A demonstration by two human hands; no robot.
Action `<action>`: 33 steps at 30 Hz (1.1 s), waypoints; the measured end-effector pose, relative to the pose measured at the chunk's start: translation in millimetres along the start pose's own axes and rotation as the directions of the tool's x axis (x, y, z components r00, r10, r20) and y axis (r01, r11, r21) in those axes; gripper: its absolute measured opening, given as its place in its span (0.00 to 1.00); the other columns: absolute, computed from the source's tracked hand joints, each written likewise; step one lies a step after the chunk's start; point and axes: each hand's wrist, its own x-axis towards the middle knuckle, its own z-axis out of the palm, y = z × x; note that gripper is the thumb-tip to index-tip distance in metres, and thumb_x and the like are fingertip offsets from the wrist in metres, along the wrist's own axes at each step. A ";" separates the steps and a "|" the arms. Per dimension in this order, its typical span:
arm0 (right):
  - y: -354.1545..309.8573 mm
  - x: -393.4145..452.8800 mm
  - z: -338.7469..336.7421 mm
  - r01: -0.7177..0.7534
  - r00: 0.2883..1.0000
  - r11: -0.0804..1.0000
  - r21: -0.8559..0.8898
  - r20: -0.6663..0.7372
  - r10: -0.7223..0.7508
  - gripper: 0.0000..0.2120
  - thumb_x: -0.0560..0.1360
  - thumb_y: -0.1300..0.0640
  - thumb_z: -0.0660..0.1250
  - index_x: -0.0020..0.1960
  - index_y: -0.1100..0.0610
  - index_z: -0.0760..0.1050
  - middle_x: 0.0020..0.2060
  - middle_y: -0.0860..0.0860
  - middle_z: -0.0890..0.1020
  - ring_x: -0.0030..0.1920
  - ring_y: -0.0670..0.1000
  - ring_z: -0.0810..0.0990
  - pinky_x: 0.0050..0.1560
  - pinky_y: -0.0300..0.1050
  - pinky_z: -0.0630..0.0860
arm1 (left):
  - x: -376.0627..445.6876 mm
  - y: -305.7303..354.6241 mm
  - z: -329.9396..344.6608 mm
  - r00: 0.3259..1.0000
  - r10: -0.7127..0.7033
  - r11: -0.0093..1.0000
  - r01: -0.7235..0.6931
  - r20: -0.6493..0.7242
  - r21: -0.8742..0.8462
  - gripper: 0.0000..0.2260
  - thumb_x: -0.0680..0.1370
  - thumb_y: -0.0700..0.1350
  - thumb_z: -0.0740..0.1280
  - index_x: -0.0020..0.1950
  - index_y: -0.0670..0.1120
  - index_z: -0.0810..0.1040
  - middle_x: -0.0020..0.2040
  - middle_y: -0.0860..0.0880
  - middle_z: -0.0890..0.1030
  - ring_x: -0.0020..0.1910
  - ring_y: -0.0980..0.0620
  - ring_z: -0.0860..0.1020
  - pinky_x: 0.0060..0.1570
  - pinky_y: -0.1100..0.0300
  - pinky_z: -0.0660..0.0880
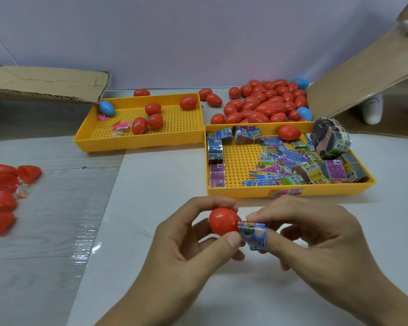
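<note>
Above the white surface, the left hand is gripping a red egg in curled fingers while the right hand is pinching a printed label wrapped against its end, just before the yellow tray of labels.

The near middle is taken up: left hand round a red egg, right hand pinching a label right at the egg's side. Around them the white bench is open, with a wide lane running up the middle-left. Ahead on the right, the label tray sits just beyond the fingers, so its front wall blocks a low reach, and tall bundles stand in its far corner. The other tray is further back left. Behind both, an egg pile fills the corner under a slanting cardboard flap. Loose red shells crowd the left edge.
</note>
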 end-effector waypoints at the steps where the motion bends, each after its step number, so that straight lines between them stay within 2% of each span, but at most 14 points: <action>1: 0.4 0.2 -0.3 0.007 1.000 1.000 -0.020 0.001 -0.007 0.07 0.71 0.55 0.70 0.48 0.48 0.83 0.39 0.43 0.83 0.35 0.49 0.83 0.23 0.39 0.74 | 0.1 -0.4 -0.1 1.000 -0.001 1.000 0.001 0.011 -0.010 0.13 0.69 0.46 0.73 0.53 0.50 0.83 0.50 0.46 0.83 0.42 0.47 0.84 0.41 0.60 0.81; 4: 1.9 0.9 -1.6 0.043 0.999 0.995 -0.091 -0.015 -0.044 0.06 0.71 0.56 0.72 0.45 0.49 0.84 0.39 0.44 0.82 0.35 0.50 0.81 0.25 0.45 0.74 | -0.5 -1.1 0.2 1.000 -0.006 0.999 0.006 0.018 -0.032 0.13 0.69 0.45 0.72 0.53 0.51 0.84 0.50 0.45 0.83 0.43 0.44 0.84 0.41 0.59 0.81; 6: 1.8 1.2 -1.7 0.066 0.997 0.987 -0.145 -0.039 -0.072 0.08 0.69 0.59 0.74 0.45 0.48 0.84 0.41 0.45 0.81 0.35 0.49 0.81 0.26 0.41 0.73 | -1.6 -1.7 0.7 1.000 -0.016 1.000 0.017 0.015 -0.017 0.13 0.69 0.46 0.73 0.53 0.52 0.84 0.50 0.46 0.84 0.43 0.43 0.85 0.42 0.59 0.81; 8: 1.5 0.5 -1.2 0.084 0.995 0.984 -0.157 -0.038 -0.091 0.06 0.70 0.58 0.73 0.45 0.48 0.84 0.43 0.44 0.81 0.36 0.49 0.80 0.27 0.37 0.72 | -2.4 -2.2 1.3 0.999 -0.034 0.999 0.033 0.007 0.012 0.14 0.68 0.48 0.74 0.53 0.53 0.84 0.50 0.48 0.84 0.44 0.44 0.86 0.43 0.59 0.81; 12: 1.4 0.2 -1.1 0.087 0.996 0.985 -0.149 -0.018 -0.090 0.04 0.71 0.55 0.70 0.44 0.48 0.83 0.44 0.44 0.81 0.36 0.48 0.81 0.26 0.37 0.72 | -3.2 -3.2 2.9 1.000 -0.010 0.999 0.011 -0.019 0.054 0.17 0.67 0.48 0.75 0.56 0.53 0.84 0.51 0.48 0.82 0.47 0.47 0.85 0.47 0.58 0.82; 18: 2.0 0.9 -2.2 0.087 0.996 0.987 -0.138 0.005 -0.087 0.06 0.72 0.55 0.70 0.47 0.47 0.81 0.44 0.41 0.81 0.36 0.48 0.82 0.26 0.41 0.74 | -2.7 -6.2 3.5 0.999 0.016 0.998 -0.014 -0.031 0.064 0.19 0.69 0.39 0.75 0.58 0.54 0.84 0.51 0.48 0.82 0.51 0.47 0.85 0.48 0.60 0.81; 24: 0.8 1.1 -2.4 0.106 0.994 0.976 -0.190 0.005 -0.107 0.05 0.72 0.56 0.69 0.46 0.48 0.82 0.42 0.42 0.81 0.37 0.47 0.80 0.27 0.37 0.72 | -2.8 -7.9 2.9 1.000 0.016 0.998 -0.015 -0.018 0.055 0.19 0.68 0.47 0.76 0.59 0.55 0.84 0.51 0.50 0.81 0.51 0.46 0.84 0.49 0.56 0.82; 29: -0.6 0.4 -2.1 0.158 0.987 0.947 -0.278 0.004 -0.163 0.06 0.73 0.56 0.68 0.45 0.54 0.84 0.42 0.47 0.82 0.37 0.46 0.80 0.26 0.40 0.72 | -1.7 -9.8 2.8 0.998 0.055 0.997 -0.053 -0.038 0.055 0.18 0.68 0.47 0.75 0.57 0.54 0.85 0.50 0.50 0.82 0.49 0.47 0.85 0.46 0.59 0.82; 33: -2.3 0.5 -4.4 0.127 0.992 0.962 -0.243 0.041 -0.121 0.06 0.72 0.55 0.69 0.46 0.54 0.85 0.42 0.45 0.82 0.37 0.47 0.80 0.25 0.42 0.72 | -3.8 -12.2 3.2 0.989 0.130 0.987 -0.123 -0.069 0.106 0.17 0.69 0.47 0.74 0.58 0.55 0.85 0.50 0.50 0.82 0.48 0.46 0.85 0.45 0.58 0.82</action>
